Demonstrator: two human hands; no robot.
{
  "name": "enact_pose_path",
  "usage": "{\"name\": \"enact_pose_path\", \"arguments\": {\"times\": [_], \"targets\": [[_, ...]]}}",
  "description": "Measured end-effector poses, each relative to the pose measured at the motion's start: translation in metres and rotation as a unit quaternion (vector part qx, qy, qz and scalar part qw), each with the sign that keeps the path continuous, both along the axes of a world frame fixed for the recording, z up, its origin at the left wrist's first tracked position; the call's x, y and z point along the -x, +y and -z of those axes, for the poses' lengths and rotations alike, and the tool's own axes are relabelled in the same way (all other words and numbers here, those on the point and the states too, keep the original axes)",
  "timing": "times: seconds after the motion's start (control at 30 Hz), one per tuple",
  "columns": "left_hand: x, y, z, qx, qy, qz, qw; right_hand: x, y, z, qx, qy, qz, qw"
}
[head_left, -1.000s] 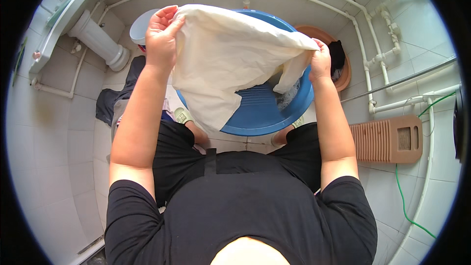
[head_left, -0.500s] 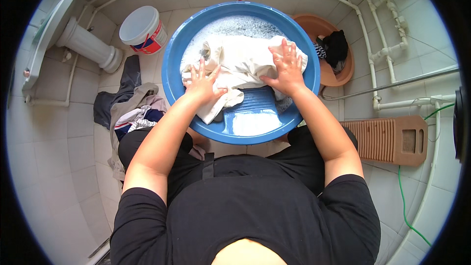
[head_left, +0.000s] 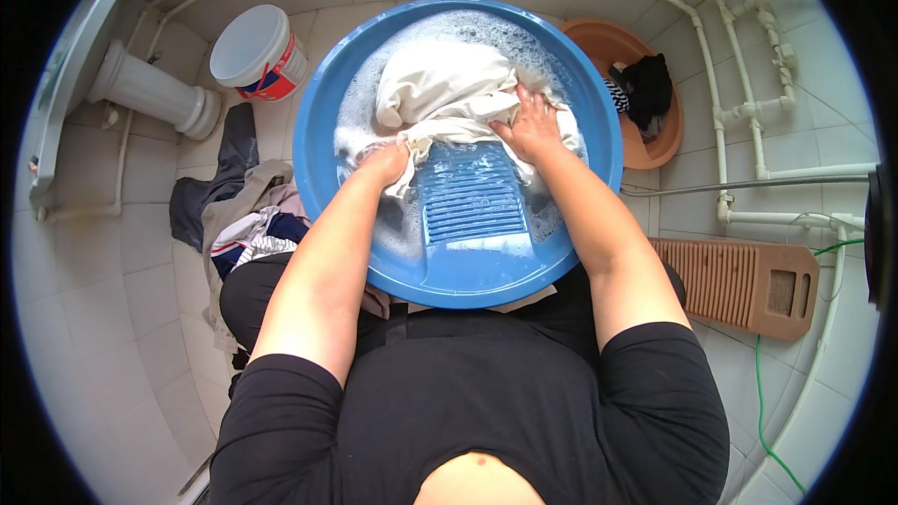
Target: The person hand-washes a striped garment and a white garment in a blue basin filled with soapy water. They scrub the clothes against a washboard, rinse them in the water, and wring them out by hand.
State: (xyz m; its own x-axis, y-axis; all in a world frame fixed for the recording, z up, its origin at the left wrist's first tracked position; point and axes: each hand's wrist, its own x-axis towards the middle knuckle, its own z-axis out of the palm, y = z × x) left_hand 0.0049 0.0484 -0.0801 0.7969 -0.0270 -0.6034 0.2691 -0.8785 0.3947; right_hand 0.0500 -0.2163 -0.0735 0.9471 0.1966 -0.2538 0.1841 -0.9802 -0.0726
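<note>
A blue basin (head_left: 316,178) holds sudsy water and a wet white garment (head_left: 444,75), bunched toward its far half. My left hand (head_left: 385,164) is closed on the garment's near left edge, its fingers partly hidden by cloth. Pressed flat on the garment's right end is my right hand (head_left: 533,126), fingers stretched out. Between my hands and toward me, the basin's ridged blue washboard (head_left: 472,201) shows under a film of water. Foam (head_left: 472,28) lines the far side of the water.
A white bucket (head_left: 251,47) stands far left, near a pile of clothes (head_left: 238,196) on the floor. An orange basin (head_left: 669,136) with dark clothes sits far right. To the right lie a brown washboard (head_left: 711,281) and a green hose (head_left: 762,411). White pipes (head_left: 716,122) run along the walls.
The white garment has been pushed away from me and bunched up, uncovering the washboard's ridges. My left hand has gone from spread to closed on cloth; my right hand has shifted slightly nearer.
</note>
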Motion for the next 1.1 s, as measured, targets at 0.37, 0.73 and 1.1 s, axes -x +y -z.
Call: {"name": "enact_pose_path", "arguments": {"times": [0.37, 0.73, 1.1], "targets": [[-0.003, -0.002, 0.027, 0.021, -0.049, -0.062, 0.997, -0.024, -0.007, 0.056, -0.276, 0.227, 0.104, 0.928], [-0.004, -0.004, -0.002, 0.175, -0.083, -0.117, 0.974, 0.006, 0.010, -0.005, -0.505, 0.006, 0.146, 0.851], [0.016, -0.014, -0.024, 0.146, -0.151, -0.205, 0.956, 0.071, 0.043, -0.074, -0.456, -0.086, -0.220, 0.858]]}}
